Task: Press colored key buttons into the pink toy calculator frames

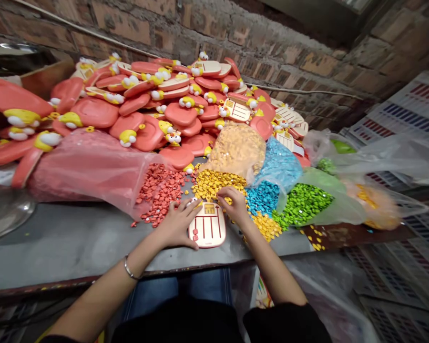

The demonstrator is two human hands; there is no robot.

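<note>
My left hand [178,224] grips the left edge of a cream toy board [208,225] with slotted rows, a few red pieces sitting in its lower left. My right hand [234,205] curls over a loose pile of small yellow pieces [218,185], and its fingertips hide whatever they pinch. Small red pieces [160,195] spill from a pink plastic bag to the left. Blue pieces [262,197] and green pieces [302,205] lie to the right. Behind them rises a large heap of coral-red duck-topped toy boards [143,100].
The grey table top [75,243] ends in a front edge just above my lap. A round metal bowl [3,209] stands at the left. Behind the heap runs a brick wall [271,47], and stacked white plastic crates [407,119] fill the right side.
</note>
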